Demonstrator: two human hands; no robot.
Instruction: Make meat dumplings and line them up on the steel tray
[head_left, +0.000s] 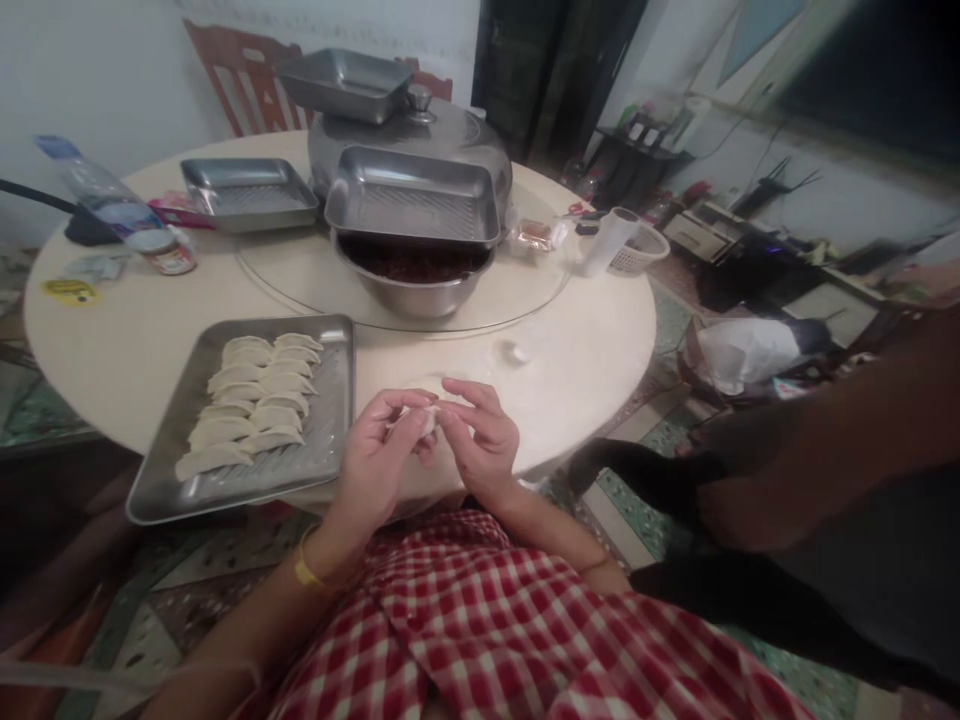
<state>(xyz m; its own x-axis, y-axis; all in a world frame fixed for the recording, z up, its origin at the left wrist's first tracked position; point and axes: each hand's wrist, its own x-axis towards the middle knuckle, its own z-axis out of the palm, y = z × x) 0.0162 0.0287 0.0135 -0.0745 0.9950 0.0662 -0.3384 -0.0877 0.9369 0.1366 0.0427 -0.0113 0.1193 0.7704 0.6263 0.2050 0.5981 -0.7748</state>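
Note:
Both hands meet over the near edge of the round table (592, 350), pinching a small white dumpling (429, 420) between them. My left hand (382, 440) has its fingers and thumb closed on it. The fingertips of my right hand (480, 435) press its right side. Much of the dumpling is hidden by the fingers. Left of my hands a metal tray (330, 450) holds two rows of folded dumplings (251, 400). Behind my hands a metal bowl (420, 295) contains a dark filling, and a small white lump (516, 352) lies on the table.
An empty-looking metal tray (412, 200) rests over the bowl. Behind stands a large lidded pan (487, 150) with another tray (345, 85) on top. A plastic bottle (112, 190) and a jar (165, 252) are at left, a basket (641, 248) at right. A person (847, 470) is close on the right.

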